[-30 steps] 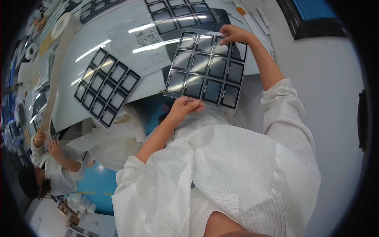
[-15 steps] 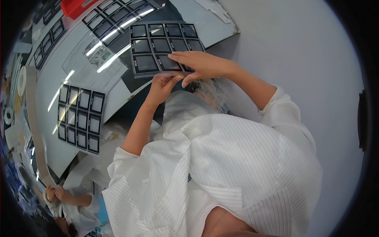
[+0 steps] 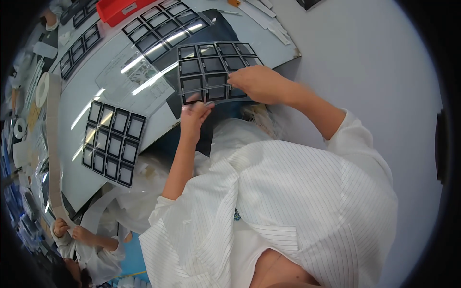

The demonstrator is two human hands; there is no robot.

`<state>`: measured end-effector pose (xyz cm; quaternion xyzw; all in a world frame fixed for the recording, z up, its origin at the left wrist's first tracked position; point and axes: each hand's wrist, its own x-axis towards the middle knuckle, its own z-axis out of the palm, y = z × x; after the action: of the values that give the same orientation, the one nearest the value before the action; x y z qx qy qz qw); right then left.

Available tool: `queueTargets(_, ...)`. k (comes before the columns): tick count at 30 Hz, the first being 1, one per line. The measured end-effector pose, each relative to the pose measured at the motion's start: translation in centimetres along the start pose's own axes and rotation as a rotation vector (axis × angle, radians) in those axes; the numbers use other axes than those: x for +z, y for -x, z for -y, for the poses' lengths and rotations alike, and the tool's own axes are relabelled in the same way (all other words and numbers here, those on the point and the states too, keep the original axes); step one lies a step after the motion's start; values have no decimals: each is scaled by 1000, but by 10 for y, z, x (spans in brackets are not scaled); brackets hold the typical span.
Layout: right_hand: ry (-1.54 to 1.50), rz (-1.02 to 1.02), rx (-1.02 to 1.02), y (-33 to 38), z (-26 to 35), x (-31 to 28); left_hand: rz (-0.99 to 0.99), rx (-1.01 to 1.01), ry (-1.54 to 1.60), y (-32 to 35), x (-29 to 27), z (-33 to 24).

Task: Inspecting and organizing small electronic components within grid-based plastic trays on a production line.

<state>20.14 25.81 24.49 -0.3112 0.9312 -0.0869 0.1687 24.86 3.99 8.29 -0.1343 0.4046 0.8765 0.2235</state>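
A sheet of black rectangular frames with pale windows (image 3: 216, 65) lies at the near edge of the table in front of me. Over its lower row runs the edge of what looks like clear film (image 3: 204, 88). My right hand (image 3: 259, 84) is above the sheet's right part, fingers closed in a pinch at that film edge. Just below the sheet's lower left corner is my left hand (image 3: 193, 117), its fingers smeared by motion; whether they hold anything is unclear.
Another framed sheet (image 3: 114, 141) lies to the left, with one more (image 3: 165, 26) farther back. A red bin (image 3: 122, 10) stands at the far side. White strips (image 3: 269, 17) lie near the far right corner. At lower left a co-worker's hands (image 3: 72, 231) hold a long pale strip.
My left hand has drawn away from the sheet's lower edge, toward me. My right hand has gone from flat and outstretched to pinched. The whole view has shifted slightly.
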Motion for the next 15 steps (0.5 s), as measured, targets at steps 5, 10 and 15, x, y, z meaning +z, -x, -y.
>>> queueTargets(5, 170, -170, -45, -12, 21, 21, 142, 42, -313, -9, -26, -5)
queueTargets(10, 3, 153, -69, -15, -1, 56, 312, -196, -302, -23, -5, -25)
queueTargets(15, 179, 205, 67, -18, 15, 43, 306, 29, -161, -43, 6, -7)
